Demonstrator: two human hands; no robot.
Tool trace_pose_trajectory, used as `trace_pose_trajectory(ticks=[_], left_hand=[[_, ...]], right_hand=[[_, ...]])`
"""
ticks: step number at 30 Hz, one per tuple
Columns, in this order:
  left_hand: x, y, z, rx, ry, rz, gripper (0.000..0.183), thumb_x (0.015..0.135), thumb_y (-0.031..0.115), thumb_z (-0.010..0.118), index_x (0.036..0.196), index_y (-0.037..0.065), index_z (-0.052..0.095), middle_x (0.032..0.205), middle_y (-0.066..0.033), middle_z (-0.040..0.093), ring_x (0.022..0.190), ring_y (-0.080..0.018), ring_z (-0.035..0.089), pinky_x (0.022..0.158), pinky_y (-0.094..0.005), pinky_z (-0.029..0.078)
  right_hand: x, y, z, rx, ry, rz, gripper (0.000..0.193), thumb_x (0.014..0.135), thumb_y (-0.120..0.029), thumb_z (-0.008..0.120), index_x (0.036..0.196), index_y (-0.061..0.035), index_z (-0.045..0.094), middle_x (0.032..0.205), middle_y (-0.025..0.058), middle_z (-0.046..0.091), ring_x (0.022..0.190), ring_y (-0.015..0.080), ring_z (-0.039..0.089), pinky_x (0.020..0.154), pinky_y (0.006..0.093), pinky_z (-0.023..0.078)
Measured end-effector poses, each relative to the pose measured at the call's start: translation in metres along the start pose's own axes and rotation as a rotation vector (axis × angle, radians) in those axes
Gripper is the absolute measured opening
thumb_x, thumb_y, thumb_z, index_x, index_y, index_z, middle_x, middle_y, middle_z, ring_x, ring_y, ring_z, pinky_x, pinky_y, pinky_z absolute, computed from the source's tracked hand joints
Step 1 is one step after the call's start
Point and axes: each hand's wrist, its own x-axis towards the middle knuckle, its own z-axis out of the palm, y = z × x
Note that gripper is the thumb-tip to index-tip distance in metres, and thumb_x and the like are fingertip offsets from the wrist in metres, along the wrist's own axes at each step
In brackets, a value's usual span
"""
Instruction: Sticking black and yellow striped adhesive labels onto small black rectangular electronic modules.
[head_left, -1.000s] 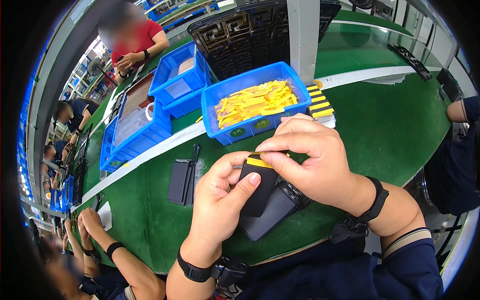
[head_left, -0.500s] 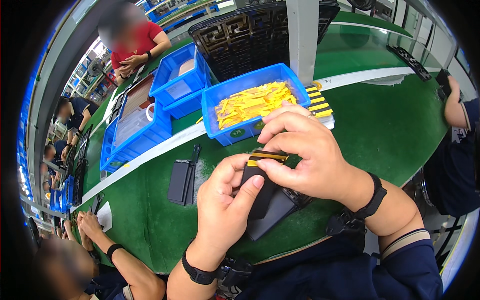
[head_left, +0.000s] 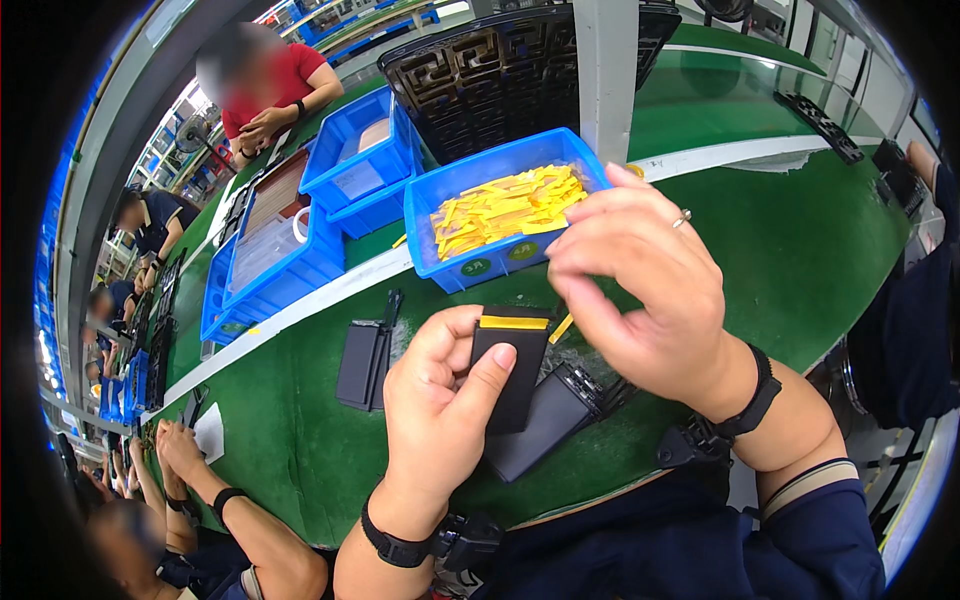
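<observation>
My left hand (head_left: 437,395) grips a flat black rectangular block (head_left: 512,385), thumb across its face. A yellow strip (head_left: 513,323) runs along the block's top end. My right hand (head_left: 650,275) is raised to the right of the block, apart from it, with fingers curled in. A short narrow yellow piece (head_left: 562,328) shows beside those fingers; whether they hold it I cannot tell, since the fingertips are partly hidden. Below the held block, another dark block (head_left: 540,430) with a black fitting at its end lies on the green table.
A blue bin (head_left: 440,265) of loose yellow strips stands ahead. More blue bins (head_left: 335,225) are at the left. Another dark block (head_left: 360,365) lies left of my hands. A grey post (head_left: 606,90) rises behind the bin. Co-workers sit on both sides and across.
My right hand has moved off the block's top end, up and to the right. The block is turned so its yellow-edged end shows plainly. My left hand keeps its grip.
</observation>
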Motion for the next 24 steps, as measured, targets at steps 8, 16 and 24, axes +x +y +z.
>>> trace_pose_trajectory(ticks=[8, 16, 24], left_hand=[[0.003, -0.005, -0.003, 0.017, 0.002, 0.179, 0.025, 0.087, 0.001, 0.055, 0.111, -0.003, 0.047, 0.098, -0.0091, 0.064, 0.087, -0.0093, 0.06, 0.076, -0.0202, 0.045], [0.004, -0.002, -0.003, 0.059, -0.016, 0.186, 0.031, 0.087, 0.002, 0.056, 0.116, -0.002, 0.047, 0.101, -0.0103, 0.063, 0.09, -0.0119, 0.06, 0.075, -0.0225, 0.047], [0.004, -0.001, -0.003, -0.231, -0.015, 0.075, 0.023, 0.088, 0.001, 0.053, 0.11, -0.002, 0.048, 0.101, -0.011, 0.063, 0.089, -0.0121, 0.06, 0.078, -0.024, 0.049]], right_hand=[[-0.006, -0.016, 0.003, 0.26, -0.123, 0.077, 0.017, 0.067, 0.0, 0.067, 0.079, -0.0081, 0.059, 0.092, 0.0046, 0.063, 0.099, 0.0276, 0.057, 0.097, 0.0504, 0.037], [0.001, -0.018, 0.0, 0.215, -0.007, 0.032, 0.012, 0.072, -0.001, 0.067, 0.081, -0.0051, 0.06, 0.082, 0.005, 0.062, 0.092, 0.0264, 0.059, 0.093, 0.0469, 0.041], [-0.006, -0.006, 0.007, 0.294, -0.041, 0.135, 0.013, 0.074, 0.003, 0.062, 0.085, -0.0012, 0.056, 0.077, 0.0117, 0.059, 0.071, 0.0287, 0.058, 0.065, 0.0353, 0.045]])
